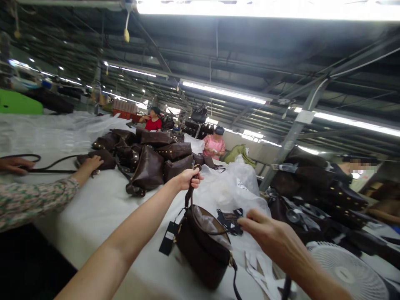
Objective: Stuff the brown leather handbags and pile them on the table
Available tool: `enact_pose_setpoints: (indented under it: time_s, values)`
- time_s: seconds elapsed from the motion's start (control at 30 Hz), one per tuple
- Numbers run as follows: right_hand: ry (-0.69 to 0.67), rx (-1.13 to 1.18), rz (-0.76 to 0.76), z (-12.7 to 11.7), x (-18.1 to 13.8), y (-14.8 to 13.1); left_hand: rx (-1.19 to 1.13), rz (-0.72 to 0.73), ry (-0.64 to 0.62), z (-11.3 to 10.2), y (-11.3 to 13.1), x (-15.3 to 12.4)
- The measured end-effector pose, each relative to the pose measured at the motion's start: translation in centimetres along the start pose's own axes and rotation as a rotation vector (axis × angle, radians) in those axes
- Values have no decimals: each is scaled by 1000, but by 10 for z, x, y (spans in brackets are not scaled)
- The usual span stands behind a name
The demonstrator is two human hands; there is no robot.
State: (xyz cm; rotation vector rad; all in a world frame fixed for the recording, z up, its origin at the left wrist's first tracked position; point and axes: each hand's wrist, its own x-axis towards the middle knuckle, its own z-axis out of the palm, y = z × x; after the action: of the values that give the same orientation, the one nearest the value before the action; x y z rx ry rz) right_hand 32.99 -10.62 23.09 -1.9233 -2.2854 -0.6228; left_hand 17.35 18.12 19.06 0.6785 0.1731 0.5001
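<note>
Roof lamps [225,92] burned over the white table [103,216] where I worked. My left hand [187,179] was curled tightly around the strap [188,198] of a dark brown bag [203,250], raising it above the bag's far end. My right hand [265,229] hung at the near end of a thin dark band crossing the bag's mouth — blur kept me from telling whether its fingertips had pinched it. The bag sat on the table between my arms, with clear plastic [204,216] in its mouth. Handling it well, I judged, called for a steady pull and no twist, since the hang tag [168,238] at its left side could snag.

Just beyond my left hand, a pile of bags [150,160] limited forward reach; on the right, black tags [231,218], white strips [258,271] and a fan [346,271] crowded my elbow. Leftward seemed easiest — bare surface showed there, up to a co-worker's hand [90,163] and flowered sleeve [37,200].
</note>
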Motion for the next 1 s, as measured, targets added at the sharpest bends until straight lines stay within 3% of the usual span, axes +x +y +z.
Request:
enact_pose_setpoints:
  time_s: [0.17,0.37,0.63,0.83,1.0]
  values:
    - [52,-177,88,-16,61,-17,236,-96,-123,28,-18,-2]
    - [23,-227,167,-9,101,-24,456,-126,-281,35,-32,-7]
    - [39,-233,211,-1,112,-14,455,-165,-324,34,-36,-11]
    - [19,-209,243,-4,109,4,449,-280,-352,36,-34,-18]
    - [5,-3,152,1,108,10,511,-316,-359,42,-31,-21]
